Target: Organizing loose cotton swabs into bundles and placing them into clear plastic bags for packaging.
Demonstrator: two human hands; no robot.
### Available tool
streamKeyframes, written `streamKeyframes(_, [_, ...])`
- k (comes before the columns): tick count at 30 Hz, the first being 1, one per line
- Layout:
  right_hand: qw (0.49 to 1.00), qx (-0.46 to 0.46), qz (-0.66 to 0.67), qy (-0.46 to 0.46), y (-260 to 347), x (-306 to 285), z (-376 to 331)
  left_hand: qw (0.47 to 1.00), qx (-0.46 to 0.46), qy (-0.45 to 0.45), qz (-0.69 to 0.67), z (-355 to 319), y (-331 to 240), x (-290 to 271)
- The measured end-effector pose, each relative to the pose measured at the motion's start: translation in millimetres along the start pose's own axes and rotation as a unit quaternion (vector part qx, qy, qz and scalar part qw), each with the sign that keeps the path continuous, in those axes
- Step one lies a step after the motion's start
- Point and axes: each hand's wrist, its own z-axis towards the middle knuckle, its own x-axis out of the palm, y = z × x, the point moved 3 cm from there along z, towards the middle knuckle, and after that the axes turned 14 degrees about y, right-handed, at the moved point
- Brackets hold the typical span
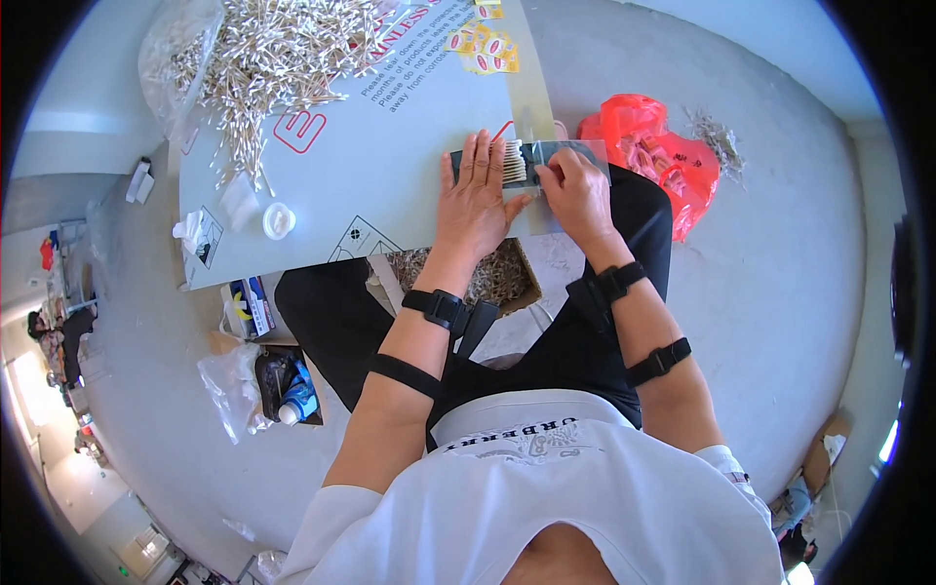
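A neat white row of cotton swabs [514,162] sits in a clear plastic sleeve [561,156]; left hand [475,195] lies flat on it with open fingers, right hand [577,191] pinches the sleeve.

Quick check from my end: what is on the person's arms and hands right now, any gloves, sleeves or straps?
No gloves: the left hand and right hand are bare. Each arm carries two black straps, one at the wrist with a small black block on it and a plain band higher up the forearm. Short white sleeves end at the elbows.
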Motion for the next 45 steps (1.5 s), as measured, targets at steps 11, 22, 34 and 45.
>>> streamKeyframes(11, [0.909, 0.030, -0.299, 0.289, 47, 17, 41, 0.999, 0.011, -0.026, 0.029, 0, 3, 4])
streamKeyframes(22, [0.960, 0.133, -0.064, 0.240, -8, 1, 38, 0.997, -0.030, -0.066, 0.014, 6, -11, 8])
streamKeyframes(34, [0.975, 0.137, 0.017, 0.172, -10, 6, 27, 1.000, -0.013, -0.008, 0.008, -10, -27, 14])
streamKeyframes(45, [0.977, 0.042, -0.076, 0.196, 5, -1, 34, 0.999, 0.049, -0.009, -0.001, 9, -32, 15])
